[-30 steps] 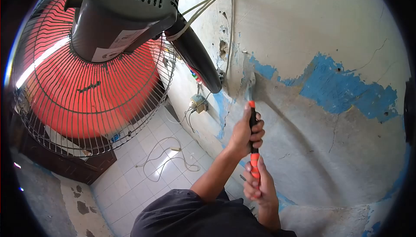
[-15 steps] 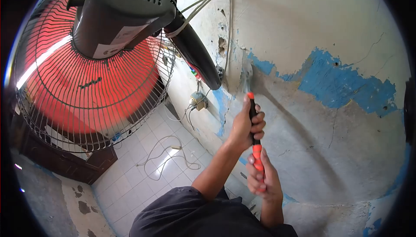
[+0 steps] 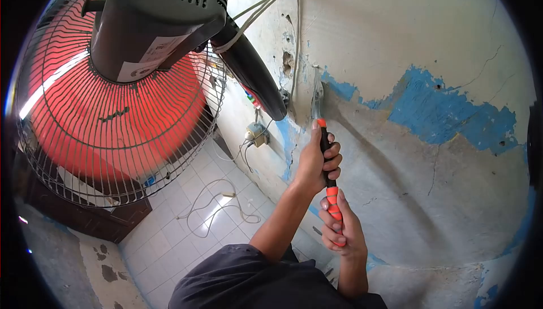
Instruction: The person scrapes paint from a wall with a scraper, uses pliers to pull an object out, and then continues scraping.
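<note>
A scraper with a metal blade (image 3: 317,98) and a long orange and black handle (image 3: 332,201) is held nearly upright against the wall. My left hand (image 3: 320,161) wraps the black upper part of the handle, its thumb lying along the grip toward the blade. Lower down, my right hand (image 3: 343,224) closes round the orange end. The blade's tip lies at or close to the wall, near a strip of peeling paint; exact contact is hard to tell.
A fan (image 3: 121,111) with a red blade and wire cage hangs close on the left; its cord (image 3: 298,32) runs along the wall. Below it is a socket with plugs (image 3: 257,134). Blue paint (image 3: 430,105) shows through the wall. A cable (image 3: 209,210) lies on the tiles.
Both hands and the scraper have shifted slightly left. The blade, blurred before, now shows more sharply. My grip stays the same.
</note>
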A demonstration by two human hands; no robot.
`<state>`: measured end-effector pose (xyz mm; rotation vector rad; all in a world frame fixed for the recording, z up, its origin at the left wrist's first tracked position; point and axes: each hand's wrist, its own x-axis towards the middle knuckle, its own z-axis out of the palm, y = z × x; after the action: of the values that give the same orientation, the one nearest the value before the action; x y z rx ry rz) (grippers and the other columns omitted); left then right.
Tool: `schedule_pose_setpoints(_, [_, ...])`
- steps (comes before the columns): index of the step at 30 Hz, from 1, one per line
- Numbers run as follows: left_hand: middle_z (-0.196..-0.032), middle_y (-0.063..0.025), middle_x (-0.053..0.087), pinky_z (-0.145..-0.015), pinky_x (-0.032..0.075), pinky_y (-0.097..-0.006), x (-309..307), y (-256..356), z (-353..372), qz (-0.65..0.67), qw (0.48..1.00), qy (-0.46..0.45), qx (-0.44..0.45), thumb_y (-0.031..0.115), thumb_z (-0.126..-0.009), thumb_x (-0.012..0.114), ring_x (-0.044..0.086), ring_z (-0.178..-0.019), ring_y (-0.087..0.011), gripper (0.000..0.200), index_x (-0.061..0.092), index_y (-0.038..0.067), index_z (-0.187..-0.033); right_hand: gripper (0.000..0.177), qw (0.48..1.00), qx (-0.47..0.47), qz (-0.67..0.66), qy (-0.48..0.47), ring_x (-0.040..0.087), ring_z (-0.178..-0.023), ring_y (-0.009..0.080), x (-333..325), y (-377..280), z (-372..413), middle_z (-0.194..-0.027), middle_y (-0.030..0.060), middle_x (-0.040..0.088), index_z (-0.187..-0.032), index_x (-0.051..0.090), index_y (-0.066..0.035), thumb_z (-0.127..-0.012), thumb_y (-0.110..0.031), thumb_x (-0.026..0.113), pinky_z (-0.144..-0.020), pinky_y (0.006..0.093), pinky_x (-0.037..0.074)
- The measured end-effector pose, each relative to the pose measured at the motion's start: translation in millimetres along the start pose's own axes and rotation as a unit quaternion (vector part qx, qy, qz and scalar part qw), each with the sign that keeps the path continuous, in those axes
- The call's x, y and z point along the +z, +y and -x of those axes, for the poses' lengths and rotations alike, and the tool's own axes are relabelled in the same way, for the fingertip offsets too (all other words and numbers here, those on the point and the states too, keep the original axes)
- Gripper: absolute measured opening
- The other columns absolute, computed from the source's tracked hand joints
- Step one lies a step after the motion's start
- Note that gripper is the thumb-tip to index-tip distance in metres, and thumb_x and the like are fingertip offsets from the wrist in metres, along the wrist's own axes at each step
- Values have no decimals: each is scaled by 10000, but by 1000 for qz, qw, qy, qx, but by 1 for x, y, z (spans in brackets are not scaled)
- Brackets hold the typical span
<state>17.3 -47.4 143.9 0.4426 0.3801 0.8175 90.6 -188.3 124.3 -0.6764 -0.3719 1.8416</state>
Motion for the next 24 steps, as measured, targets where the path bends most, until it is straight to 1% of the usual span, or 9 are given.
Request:
schedule_pose_setpoints(3, [-601,77,282,-369,191,-207,6,-5,7,5,1000,0,-13,571,-980,332,212,-419,-35,424,398,164,-878,468,1000,2,0,-6,247,-308,42,2,0,12,-570,-40,320,-983,420,-78,-994,-535,320,-273,226,286])
schedule_pose_setpoints(6, [-601,78,282,-368,192,-205,11,-2,7,1,1000,-5,-23,568,-980,338,213,-420,-32,422,401,162,-885,443,1000,-9,-14,4,233,-295,41,4,2,13,-552,-42,308,-961,419,-84,-1005,-510,309,-249,218,243])
schedule_pose_setpoints(10, [-597,78,276,-361,188,-202,3,0,-3,17,1000,-1,11,576,-976,340,214,-417,-34,431,401,159,-884,436,1000,10,-23,-16,230,-291,46,0,-5,0,-552,-46,308,-963,419,-93,-1003,-513,308,-248,228,242])
schedule_pose_setpoints(13, [-604,68,276,-387,219,-224,4,-6,7,5,999,-35,-31,617,-954,354,231,-435,-52,459,397,165,-886,444,1000,1,-10,4,230,-293,40,8,2,17,-553,-49,305,-962,417,-87,-1001,-517,312,-247,225,259])
schedule_pose_setpoints(14, [-604,68,275,-387,218,-222,3,-5,6,0,998,-41,-38,620,-952,355,235,-434,-51,463,398,164,-883,451,1000,-1,-10,-12,230,-296,39,5,3,15,-552,-50,302,-961,417,-92,-995,-530,318,-250,220,258])
schedule_pose_setpoints(17, [-604,67,274,-388,218,-218,-3,0,-6,-10,1000,-4,15,628,-947,359,235,-432,-49,472,396,163,-877,446,1000,17,19,-11,231,-297,43,-3,-9,-2,-550,-52,302,-959,420,-99,-995,-531,317,-251,222,251])
schedule_pose_setpoints(18, [-603,66,275,-385,218,-218,-4,0,-7,-6,1000,-9,16,634,-944,359,237,-432,-50,481,395,160,-871,442,1000,15,12,-9,227,-297,44,-2,-8,-2,-548,-51,303,-959,421,-96,-997,-525,321,-252,222,247])
schedule_pose_setpoints(21, [-599,66,273,-381,216,-219,1,-6,0,-8,1000,-8,-1,638,-942,356,236,-428,-50,484,390,160,-873,441,1000,5,5,12,225,-300,37,8,-6,13,-551,-52,298,-959,420,-87,-1001,-515,325,-255,216,247])
schedule_pose_setpoints(24, [-597,68,271,-378,207,-217,8,-5,5,-14,999,-41,-27,638,-941,359,231,-422,-50,481,388,163,-871,441,1000,-17,20,4,226,-302,38,4,1,17,-553,-52,293,-961,420,-87,-998,-518,333,-261,215,249])
